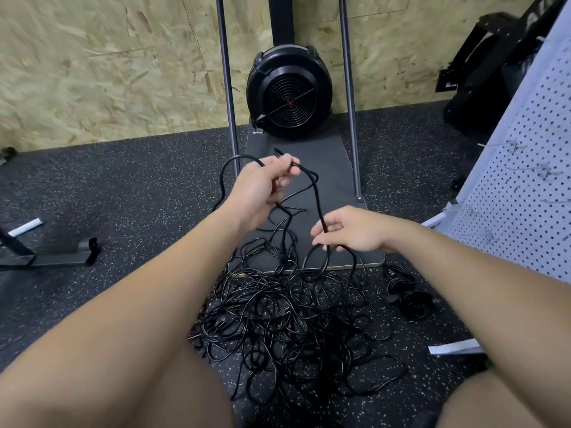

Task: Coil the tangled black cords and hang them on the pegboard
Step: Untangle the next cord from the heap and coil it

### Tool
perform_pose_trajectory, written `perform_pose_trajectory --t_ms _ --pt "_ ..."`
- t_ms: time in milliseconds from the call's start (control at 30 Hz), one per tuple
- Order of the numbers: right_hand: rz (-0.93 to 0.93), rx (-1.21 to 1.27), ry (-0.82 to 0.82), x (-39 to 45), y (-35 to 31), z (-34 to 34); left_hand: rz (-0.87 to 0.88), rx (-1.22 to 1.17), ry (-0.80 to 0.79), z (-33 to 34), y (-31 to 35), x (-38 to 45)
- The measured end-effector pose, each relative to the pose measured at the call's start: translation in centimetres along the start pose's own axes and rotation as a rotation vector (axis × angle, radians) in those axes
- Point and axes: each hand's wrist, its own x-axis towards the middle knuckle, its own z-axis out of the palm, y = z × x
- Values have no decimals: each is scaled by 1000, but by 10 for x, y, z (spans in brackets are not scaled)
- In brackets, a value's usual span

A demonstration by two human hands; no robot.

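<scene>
A tangled heap of black cords (287, 316) lies on the speckled floor between my knees. My left hand (259, 193) is raised above it and grips a black cord, with loops hanging down from the fist into the heap. One strand (318, 205) runs from that fist down to my right hand (349, 230), which pinches it between thumb and fingers lower and to the right. A small coiled bundle of cord (408, 295) lies apart on the floor to the right. The white pegboard (525, 180) with several metal hooks leans at the right edge.
A black fan-like machine (289, 94) on a dark base plate (333, 168) stands ahead between two metal legs, against an OSB wall. A black bracket (55, 251) lies at the left. A black bag (482, 78) sits at the back right. My knees fill the bottom.
</scene>
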Motion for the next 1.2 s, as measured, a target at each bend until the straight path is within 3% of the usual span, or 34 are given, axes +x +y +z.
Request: perform_pose_trajectory --t_ms 133,367,533,700,800,1067,1200 --pt "-11 -24 27 -6 -16 -7 -25 -3 83 -9 9 3" --pt "-147 301 497 17 -28 -33 -407 293 81 -34 1 -7" --pt "-173 223 597 40 -33 -41 -404 371 140 -48 -6 -14" --pt "-93 -275 550 50 -33 -45 -399 468 93 -63 -15 -19" --pt "-13 -271 535 55 -25 -42 -387 439 62 -67 -17 -16" --pt "-324 -264 189 42 -43 -8 -281 520 -253 -45 -19 -23" --pt "-347 -483 269 34 -44 -5 -209 559 -261 -36 -9 -27"
